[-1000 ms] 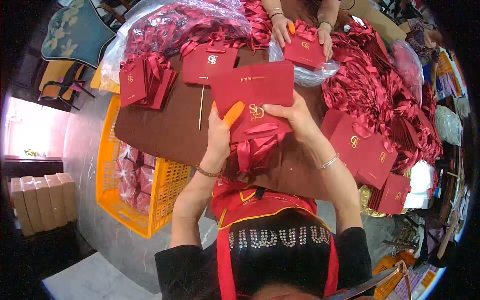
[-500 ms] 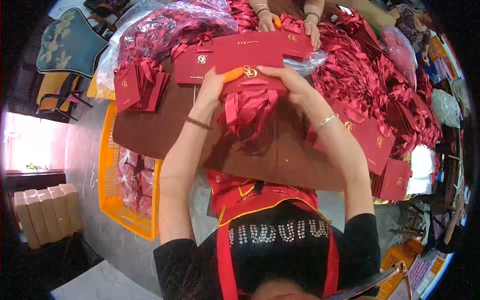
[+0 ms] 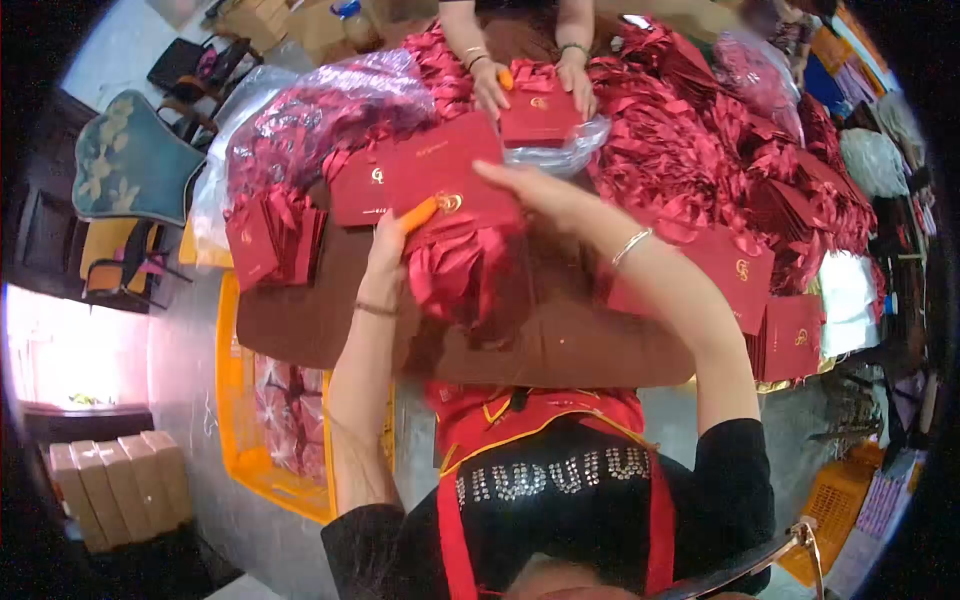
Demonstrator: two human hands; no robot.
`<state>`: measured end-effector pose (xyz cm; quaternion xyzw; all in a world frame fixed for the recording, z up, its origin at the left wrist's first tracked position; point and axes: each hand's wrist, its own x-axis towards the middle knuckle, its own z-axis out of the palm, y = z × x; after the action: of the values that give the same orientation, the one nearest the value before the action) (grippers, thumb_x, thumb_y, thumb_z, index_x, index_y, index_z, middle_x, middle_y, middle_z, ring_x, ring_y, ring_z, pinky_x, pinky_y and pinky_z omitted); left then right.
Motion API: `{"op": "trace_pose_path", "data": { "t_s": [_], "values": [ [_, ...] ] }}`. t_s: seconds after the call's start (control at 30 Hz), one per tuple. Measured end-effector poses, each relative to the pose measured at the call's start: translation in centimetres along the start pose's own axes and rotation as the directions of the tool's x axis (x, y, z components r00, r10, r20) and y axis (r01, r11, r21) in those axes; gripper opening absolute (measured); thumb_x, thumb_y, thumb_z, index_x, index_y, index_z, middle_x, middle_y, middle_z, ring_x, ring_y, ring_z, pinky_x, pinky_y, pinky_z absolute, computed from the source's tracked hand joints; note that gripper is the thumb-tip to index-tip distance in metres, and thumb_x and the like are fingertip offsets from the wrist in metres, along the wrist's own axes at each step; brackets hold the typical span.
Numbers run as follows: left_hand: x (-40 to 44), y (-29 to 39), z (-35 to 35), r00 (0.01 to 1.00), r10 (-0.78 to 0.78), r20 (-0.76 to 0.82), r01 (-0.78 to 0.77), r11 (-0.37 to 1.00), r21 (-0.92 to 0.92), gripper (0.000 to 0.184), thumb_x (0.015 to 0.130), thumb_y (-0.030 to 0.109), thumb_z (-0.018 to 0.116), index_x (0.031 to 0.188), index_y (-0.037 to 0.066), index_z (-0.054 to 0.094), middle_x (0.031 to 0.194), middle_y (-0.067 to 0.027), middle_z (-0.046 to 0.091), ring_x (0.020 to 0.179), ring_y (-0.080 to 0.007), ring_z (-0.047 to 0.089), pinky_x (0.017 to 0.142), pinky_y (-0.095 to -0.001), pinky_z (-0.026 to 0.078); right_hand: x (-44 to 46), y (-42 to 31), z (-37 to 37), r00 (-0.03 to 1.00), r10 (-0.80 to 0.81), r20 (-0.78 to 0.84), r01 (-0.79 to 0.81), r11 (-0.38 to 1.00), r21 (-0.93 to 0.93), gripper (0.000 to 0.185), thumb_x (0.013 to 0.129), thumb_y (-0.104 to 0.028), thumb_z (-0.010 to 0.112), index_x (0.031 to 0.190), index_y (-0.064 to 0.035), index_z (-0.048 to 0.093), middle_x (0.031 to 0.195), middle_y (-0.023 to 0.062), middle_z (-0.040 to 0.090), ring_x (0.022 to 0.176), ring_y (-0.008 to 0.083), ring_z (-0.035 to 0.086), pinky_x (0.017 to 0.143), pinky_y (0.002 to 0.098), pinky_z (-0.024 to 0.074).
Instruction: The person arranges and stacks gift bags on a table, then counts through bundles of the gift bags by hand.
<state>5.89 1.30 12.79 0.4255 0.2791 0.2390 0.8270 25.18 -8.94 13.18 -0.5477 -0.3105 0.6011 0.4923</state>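
Observation:
A red paper gift bag [image 3: 440, 165] with a gold logo and bunched ribbon handles [image 3: 460, 272] is held tilted above the table. My left hand [image 3: 388, 245] is closed on its left side, the thumb in an orange finger cot [image 3: 418, 214] pressing near the logo. My right hand [image 3: 545, 195], partly blurred, grips the right side with one digit lying over the front; its other fingers are hidden. Whether several bags are stacked together here cannot be made out. Just behind, another red bag [image 3: 358, 190] lies on the brown table [image 3: 300, 325].
Opposite, a co-worker's hands [image 3: 490, 88] touch a red bag [image 3: 537, 115] on clear plastic. Red bags and ribbons [image 3: 665, 140] pile up at right, a plastic-wrapped heap [image 3: 310, 120] at left. Standing bags [image 3: 272, 240] sit at the left edge. An orange crate [image 3: 232, 400] is below.
The held bag has moved left and tilted, with my left hand still on it. My right hand has shifted along its right side. The camera view has also shifted.

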Motion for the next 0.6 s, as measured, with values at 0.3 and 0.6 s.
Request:
{"op": "trace_pose_path", "data": {
  "t_s": [0.3, 0.6],
  "values": [
    [-2.9, 0.6, 0.2, 1.000, -0.008, 0.003, 0.007, 0.995, 0.101, 0.041, 0.082, 0.002, 0.058, 0.122, -0.001, 0.046, 0.116, -0.0120, 0.055, 0.101, -0.0229, 0.057, 0.087, -0.0346, 0.048, -4.2, -0.2, 3.7, 0.992, -0.028, -0.123, 0.024, 0.999, -0.034, 0.072, 0.081, -0.039, 0.062, 0.130, 0.0040, 0.031, 0.120, 0.0151, 0.051, 0.107, 0.0201, 0.051, 0.092, 0.0340, 0.0409],
    [-0.3, 1.9, 6.1, 0.992, 0.125, -0.033, -0.116, 0.974, 0.194, 0.041, 0.080, 0.000, 0.061, 0.119, 0.002, 0.048, 0.113, -0.0081, 0.057, 0.100, -0.0191, 0.056, 0.086, -0.0322, 0.046, -2.1, -0.6, 1.1, 0.901, -0.249, -0.356, 0.355, 0.894, 0.272, 0.068, 0.077, -0.029, 0.070, 0.127, 0.0024, 0.035, 0.121, 0.0124, 0.050, 0.108, 0.0180, 0.050, 0.092, 0.0317, 0.0421]
  ]
}}
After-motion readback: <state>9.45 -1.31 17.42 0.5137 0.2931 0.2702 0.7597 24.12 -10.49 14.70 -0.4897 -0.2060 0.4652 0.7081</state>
